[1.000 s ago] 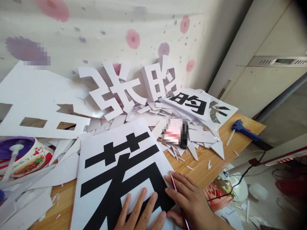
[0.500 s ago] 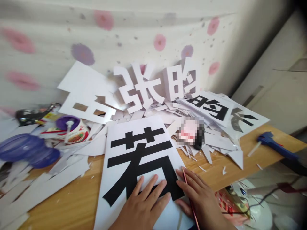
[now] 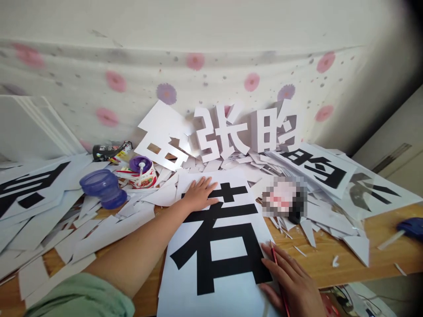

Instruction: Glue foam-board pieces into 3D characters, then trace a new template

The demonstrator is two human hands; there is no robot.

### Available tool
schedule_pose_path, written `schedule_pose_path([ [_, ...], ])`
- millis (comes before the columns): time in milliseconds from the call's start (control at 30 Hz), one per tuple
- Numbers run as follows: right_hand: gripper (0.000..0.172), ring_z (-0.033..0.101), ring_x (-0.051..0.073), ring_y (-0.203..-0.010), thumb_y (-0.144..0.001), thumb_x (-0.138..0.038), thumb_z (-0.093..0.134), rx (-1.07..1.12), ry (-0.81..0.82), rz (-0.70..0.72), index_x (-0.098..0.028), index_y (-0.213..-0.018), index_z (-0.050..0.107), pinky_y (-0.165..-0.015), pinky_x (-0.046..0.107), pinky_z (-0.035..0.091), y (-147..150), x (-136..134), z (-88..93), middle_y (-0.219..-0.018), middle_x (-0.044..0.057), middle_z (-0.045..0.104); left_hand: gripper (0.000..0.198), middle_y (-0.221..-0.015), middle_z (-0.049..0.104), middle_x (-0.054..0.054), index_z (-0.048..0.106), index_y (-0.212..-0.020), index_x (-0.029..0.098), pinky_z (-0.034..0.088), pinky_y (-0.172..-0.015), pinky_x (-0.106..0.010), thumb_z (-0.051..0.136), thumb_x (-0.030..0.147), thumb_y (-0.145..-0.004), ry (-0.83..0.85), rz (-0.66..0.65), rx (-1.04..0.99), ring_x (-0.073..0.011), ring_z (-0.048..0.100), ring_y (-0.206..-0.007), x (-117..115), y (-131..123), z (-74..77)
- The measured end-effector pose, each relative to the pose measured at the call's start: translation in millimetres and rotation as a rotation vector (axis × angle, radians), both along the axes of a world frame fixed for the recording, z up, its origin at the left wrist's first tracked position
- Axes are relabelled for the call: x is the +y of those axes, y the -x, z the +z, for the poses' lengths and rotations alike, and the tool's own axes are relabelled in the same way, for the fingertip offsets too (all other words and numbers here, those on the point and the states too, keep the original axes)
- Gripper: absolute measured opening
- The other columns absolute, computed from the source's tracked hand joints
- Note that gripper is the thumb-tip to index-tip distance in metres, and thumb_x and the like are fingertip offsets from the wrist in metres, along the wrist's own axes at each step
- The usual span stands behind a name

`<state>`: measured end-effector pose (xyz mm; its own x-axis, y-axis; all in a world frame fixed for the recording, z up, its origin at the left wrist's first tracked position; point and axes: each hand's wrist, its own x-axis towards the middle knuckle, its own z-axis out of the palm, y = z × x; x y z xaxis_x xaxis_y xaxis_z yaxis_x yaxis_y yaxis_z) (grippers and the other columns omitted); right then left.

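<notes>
A white sheet with a large black Chinese character point(image 3: 228, 246) lies in front of me on the wooden table. My left hand point(image 3: 201, 194) rests flat on the sheet's upper left part, fingers spread, covering the left end of the top stroke. At the lower right edge of the sheet, my right hand point(image 3: 292, 277) lies with its fingertips on the paper beside the black print. A thin red pencil point(image 3: 275, 257) is held in this hand, pointing up and away from me; part of it is hidden among the fingers.
White cut-out standing characters point(image 3: 224, 136) lean at the back among paper scraps point(image 3: 112, 240). A blue plastic cup point(image 3: 104, 187) and a paper tub point(image 3: 142, 178) are at left. Printed sheets point(image 3: 373, 189) and a blue glue gun point(image 3: 411, 229) lie at right, near a blurred-out item point(image 3: 280, 196).
My left hand has moved from the lower middle of the sheet to its upper left. The right hand keeps the pencil at the right edge. The view has tilted up and shifted left.
</notes>
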<state>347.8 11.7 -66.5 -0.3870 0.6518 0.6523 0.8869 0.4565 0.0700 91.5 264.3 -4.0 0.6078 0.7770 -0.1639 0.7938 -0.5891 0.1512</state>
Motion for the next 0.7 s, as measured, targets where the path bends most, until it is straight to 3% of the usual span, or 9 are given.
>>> schedule_pose_path([
  [133,0.029,0.069,0.029,-0.108,-0.091,-0.041,0.059,-0.032,-0.023,0.024,-0.018,-0.107,0.066,-0.076,0.039,0.063,-2,3,-0.9,-0.121,0.01,0.07,0.077,-0.165,0.003,-0.007,0.018,-0.156,0.025,0.008,-0.118,-0.061,0.027,0.069,-0.093,-0.042,0.063,-0.029,-0.0333,-0.002,-0.151,33,-8,-7.2],
  [333,0.029,0.066,0.029,-0.112,-0.091,-0.04,0.061,-0.002,0.002,0.013,-0.019,-0.11,0.065,-0.078,0.039,0.063,-2,3,-6.6,-0.123,0.011,0.069,0.078,-0.165,0.007,-0.005,0.018,-0.156,0.026,0.007,-0.118,-0.059,0.025,0.071,-0.091,-0.062,0.064,-0.038,-0.0312,0.003,-0.151,41,-9,-12.3],
  [533,0.03,0.06,0.031,-0.122,-0.09,-0.04,0.064,0.063,0.118,-0.043,-0.018,-0.111,0.064,-0.09,0.047,0.059,2,-4,-4.7,-0.131,0.012,0.064,0.074,-0.165,0.006,-0.007,0.02,-0.155,0.022,0.006,-0.118,-0.061,0.03,0.063,-0.094,-0.1,0.105,-0.039,-0.0327,0.001,-0.151,35,-11,-2.6],
  [700,0.031,0.057,0.031,-0.125,-0.089,-0.038,0.065,0.093,0.174,-0.045,-0.019,-0.113,0.064,-0.094,0.048,0.057,2,-6,-2.7,-0.134,0.012,0.062,0.067,-0.164,0.011,-0.009,0.029,-0.153,0.022,0.008,-0.119,-0.059,0.038,0.053,-0.094,-0.126,0.103,-0.043,-0.0315,0.002,-0.151,-1,10,6.8],
])
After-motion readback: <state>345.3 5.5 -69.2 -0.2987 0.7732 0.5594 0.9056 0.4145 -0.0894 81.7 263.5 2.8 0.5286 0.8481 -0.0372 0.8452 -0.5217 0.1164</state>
